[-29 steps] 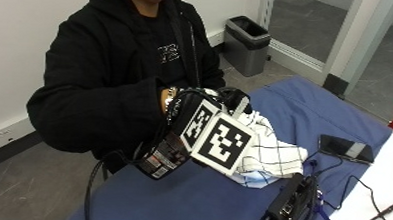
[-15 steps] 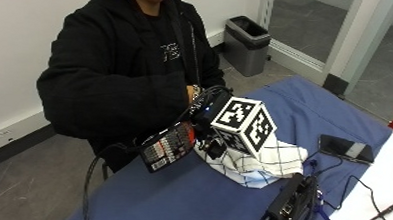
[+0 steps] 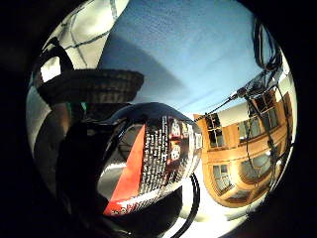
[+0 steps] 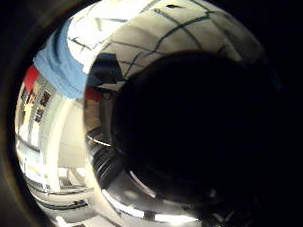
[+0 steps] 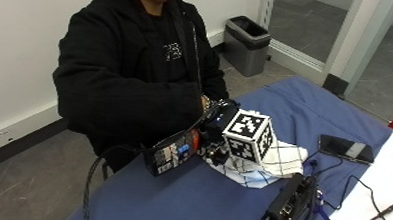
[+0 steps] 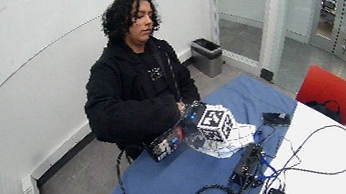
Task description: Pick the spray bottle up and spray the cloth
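The blue-covered table (image 5: 179,204) stretches out under my arm, and on it, directly beneath my gloved right hand (image 5: 216,126), lies the white checked cloth (image 5: 284,161), crumpled into a soft heap that reaches away from my fingertips toward the phone (image 5: 345,148) farther off. In my right hand I have the spray bottle (image 5: 171,154), lifted off the table and tipped over nearly level, its body sticking out to the wrist side of the hand while its head end is tucked in by my fingers over the cloth. The little-finger palm view is filled by its glossy dark body (image 3: 148,163) with a red and white printed label, lying right against my palm, so I judge my fingers are wrapped around it near the neck, though the fingers themselves are mostly hidden. I cannot see the nozzle or the trigger clearly. The bottle looks like rigid plastic, smooth and shiny, so I expect it to be a little slippery in the glove and light to moderate in weight depending on how full it is, which I cannot tell. The sensible hold is high at the neck, with one finger free for the trigger. The cloth is limp and light.
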Motion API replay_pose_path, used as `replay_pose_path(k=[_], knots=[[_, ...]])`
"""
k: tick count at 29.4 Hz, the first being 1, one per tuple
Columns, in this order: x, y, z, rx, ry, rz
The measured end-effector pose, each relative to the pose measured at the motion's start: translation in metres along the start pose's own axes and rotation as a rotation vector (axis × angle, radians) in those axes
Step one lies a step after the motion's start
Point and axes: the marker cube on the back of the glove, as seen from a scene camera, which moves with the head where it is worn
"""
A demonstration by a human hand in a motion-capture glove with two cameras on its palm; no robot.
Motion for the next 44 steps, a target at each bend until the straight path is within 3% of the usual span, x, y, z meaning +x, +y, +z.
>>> replay_pose_path(k=[8, 13, 28, 44], knots=[[0.0, -0.002, -0.004, 0.0, -0.007, 0.002], [-0.017, 0.015, -0.02, 0.067, -0.041, -0.083], [-0.139, 0.089, -0.094, 0.381, -0.228, -0.661], [-0.26, 0.062, -0.097, 0.768, -0.439, -1.202]])
